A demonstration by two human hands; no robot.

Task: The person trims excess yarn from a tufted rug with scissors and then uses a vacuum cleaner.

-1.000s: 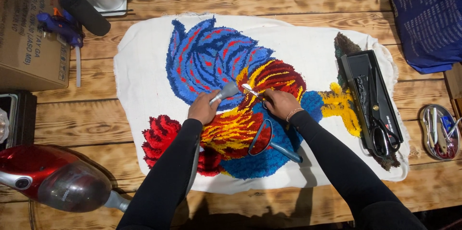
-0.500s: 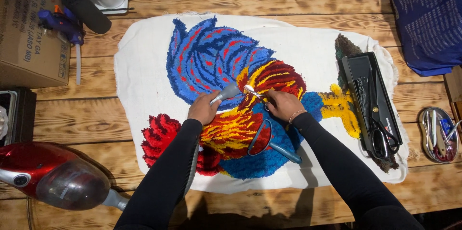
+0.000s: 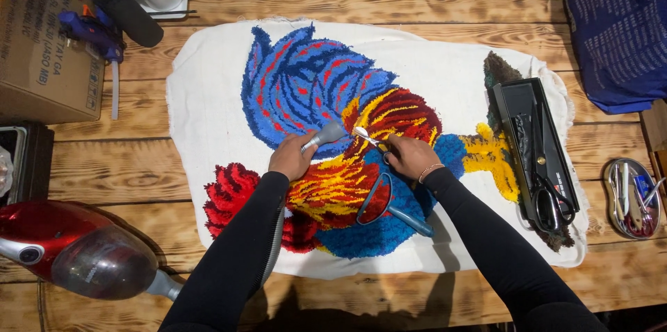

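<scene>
A tufted rug with a rooster in blue, red, yellow and orange lies on white backing cloth over a wooden table. My left hand grips a grey vacuum nozzle, its tip resting on the blue and yellow pile. My right hand holds small silver scissors, blades pointing left over the red and yellow patch, a few centimetres from the nozzle tip. Both arms wear black sleeves. A blue-rimmed tool with a handle lies on the rug just below my right hand.
A black box with large black shears sits on the rug's right end. A red handheld vacuum lies lower left. A cardboard box, purple glue gun, metal tray of tools and blue bag ring the table.
Both hands stay at the same spot on the rug; the view shifted slightly. The scissors and nozzle barely moved.
</scene>
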